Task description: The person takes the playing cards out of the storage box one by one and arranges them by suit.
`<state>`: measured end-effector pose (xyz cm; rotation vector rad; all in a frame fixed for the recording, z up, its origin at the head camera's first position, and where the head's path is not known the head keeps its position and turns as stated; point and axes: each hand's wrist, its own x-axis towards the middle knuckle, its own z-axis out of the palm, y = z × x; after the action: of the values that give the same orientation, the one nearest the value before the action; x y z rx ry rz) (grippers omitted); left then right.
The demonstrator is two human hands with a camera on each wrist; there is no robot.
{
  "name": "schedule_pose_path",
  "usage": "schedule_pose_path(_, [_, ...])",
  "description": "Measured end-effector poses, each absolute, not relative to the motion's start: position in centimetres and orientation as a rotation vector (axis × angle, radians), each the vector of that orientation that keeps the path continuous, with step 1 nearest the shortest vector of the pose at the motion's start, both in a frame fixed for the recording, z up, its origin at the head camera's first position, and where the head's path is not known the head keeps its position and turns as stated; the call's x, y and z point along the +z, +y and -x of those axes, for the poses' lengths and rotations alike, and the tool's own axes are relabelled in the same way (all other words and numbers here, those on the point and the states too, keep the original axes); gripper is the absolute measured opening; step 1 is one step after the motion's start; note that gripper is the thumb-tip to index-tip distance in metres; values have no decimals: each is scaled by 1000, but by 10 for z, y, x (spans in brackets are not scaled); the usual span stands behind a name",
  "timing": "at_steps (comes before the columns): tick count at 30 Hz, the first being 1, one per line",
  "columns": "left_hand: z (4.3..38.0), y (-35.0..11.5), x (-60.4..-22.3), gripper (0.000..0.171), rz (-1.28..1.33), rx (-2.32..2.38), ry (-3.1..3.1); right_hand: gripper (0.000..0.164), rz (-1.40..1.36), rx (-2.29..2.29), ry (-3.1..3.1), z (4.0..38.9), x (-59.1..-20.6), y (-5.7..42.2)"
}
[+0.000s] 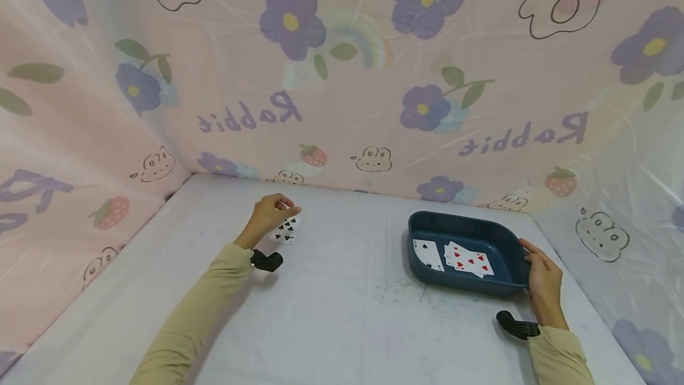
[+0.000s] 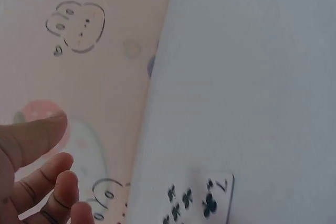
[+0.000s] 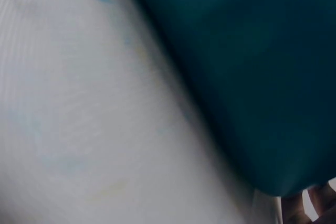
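The left hand hovers over a seven of clubs card that lies face up on the white table. In the left wrist view the thumb stands apart from the loosely bent fingers, and nothing is between them; the card lies away from them. At the right, the right hand grips the end of a dark blue tray. Inside the tray are a two of spades and a small overlapping pile with a hearts card on top. The right wrist view shows fingertips at the tray's corner.
The white-covered table has faint dark smudges in front of the tray. A printed curtain with flowers and rabbits hangs behind the table and along both sides. A black wrist strap piece sits at the left cuff, another at the right.
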<state>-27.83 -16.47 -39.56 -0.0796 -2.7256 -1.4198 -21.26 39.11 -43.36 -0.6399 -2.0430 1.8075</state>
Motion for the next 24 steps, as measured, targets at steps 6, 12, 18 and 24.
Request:
schedule_pose_path(6, [274, -148, -385, 25, 154, -1443, -2682, 45, 655, 1834, -2003, 211, -433, 389])
schedule_pose_path(12, [272, -135, -375, 17, 270, -1454, -2611, 46, 675, 1849, -2009, 212, -431, 389])
schedule_pose_path(18, [269, -125, -369, 16, 344, -1511, -2585, 48, 666, 1846, -2031, 212, -431, 390])
schedule_pose_path(24, [268, -115, -364, 16, 381, -1555, -2612, 49, 648, 1856, -2023, 213, -431, 391])
